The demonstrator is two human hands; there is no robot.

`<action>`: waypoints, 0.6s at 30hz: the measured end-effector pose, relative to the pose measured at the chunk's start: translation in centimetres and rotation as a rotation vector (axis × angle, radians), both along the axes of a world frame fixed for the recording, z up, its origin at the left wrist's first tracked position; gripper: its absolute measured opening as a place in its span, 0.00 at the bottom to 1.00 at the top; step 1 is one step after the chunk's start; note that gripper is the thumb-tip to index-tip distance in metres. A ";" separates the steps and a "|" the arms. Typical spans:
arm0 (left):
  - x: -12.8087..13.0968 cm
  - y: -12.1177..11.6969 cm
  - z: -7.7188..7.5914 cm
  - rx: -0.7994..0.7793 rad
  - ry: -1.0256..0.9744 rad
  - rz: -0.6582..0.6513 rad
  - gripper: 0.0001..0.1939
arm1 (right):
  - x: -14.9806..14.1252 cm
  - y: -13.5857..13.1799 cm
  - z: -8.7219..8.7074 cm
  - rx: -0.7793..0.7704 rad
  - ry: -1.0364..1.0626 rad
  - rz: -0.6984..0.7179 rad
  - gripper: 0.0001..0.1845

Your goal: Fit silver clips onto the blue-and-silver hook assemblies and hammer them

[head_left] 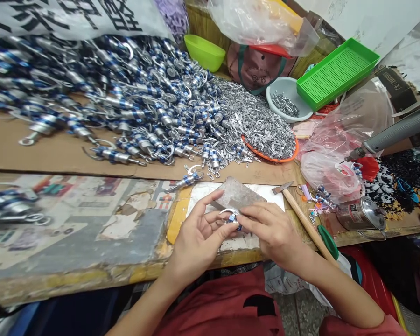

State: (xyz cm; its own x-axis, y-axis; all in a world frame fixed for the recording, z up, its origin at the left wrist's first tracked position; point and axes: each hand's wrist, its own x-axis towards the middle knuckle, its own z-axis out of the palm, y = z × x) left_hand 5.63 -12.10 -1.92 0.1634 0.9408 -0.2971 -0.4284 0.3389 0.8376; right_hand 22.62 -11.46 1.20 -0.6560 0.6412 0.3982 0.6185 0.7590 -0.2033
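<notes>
Left hand (199,234) and right hand (275,233) pinch a blue-and-silver fitting (232,218) between their fingers, its long axis mostly hidden.

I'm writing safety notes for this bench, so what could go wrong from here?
The hammer lies with its handle jutting past the edge of the bench, close to the right forearm, which might knock it off. The small part is held at the fingertips of the left hand and right hand, so it could slip. Metal pieces lie loose beyond the orange rim and might scatter if bumped.
</notes>
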 end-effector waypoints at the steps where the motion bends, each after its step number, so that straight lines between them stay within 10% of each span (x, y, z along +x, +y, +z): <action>1: 0.0 0.0 0.0 -0.004 -0.001 -0.001 0.38 | 0.7 -0.1 -0.2 -0.012 0.040 -0.046 0.17; 9: -0.1 -0.1 0.0 -0.015 0.061 0.011 0.38 | 9.7 0.2 -2.4 -0.270 -0.321 -0.837 0.13; 18: -0.1 -0.1 0.1 -0.015 0.042 0.009 0.38 | 4.3 -2.3 1.7 -0.161 -0.086 -0.262 0.24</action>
State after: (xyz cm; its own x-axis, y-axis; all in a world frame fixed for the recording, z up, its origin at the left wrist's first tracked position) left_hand 5.51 -12.23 -1.85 0.1420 0.9376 -0.3175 -0.3965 0.3477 0.8496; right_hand 26.92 -13.72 2.93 -0.4868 0.8432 0.2280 0.8091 0.5337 -0.2459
